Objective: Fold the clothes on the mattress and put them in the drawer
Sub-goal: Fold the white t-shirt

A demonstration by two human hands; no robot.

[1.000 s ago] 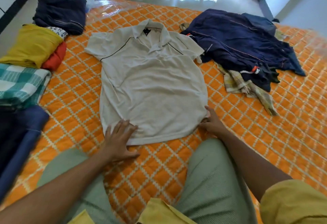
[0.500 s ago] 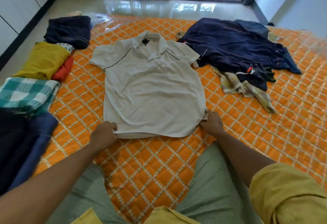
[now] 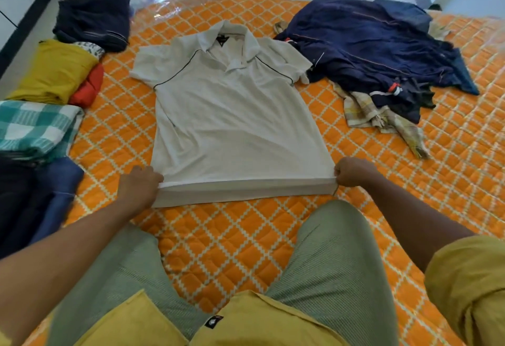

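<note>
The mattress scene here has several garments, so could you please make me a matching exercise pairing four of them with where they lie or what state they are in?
Things:
1. white polo shirt
2. navy clothes heap
3. yellow folded garment
4. teal checked cloth

Places or states:
A. folded, on the left side, nearer the person than the yellow one
B. spread flat in the middle, hem pinched at both corners by the left hand and right hand
C. unfolded, on the far right
D. folded, on the left, beside a red garment

Pairs: 1-B, 2-C, 3-D, 4-A
</note>
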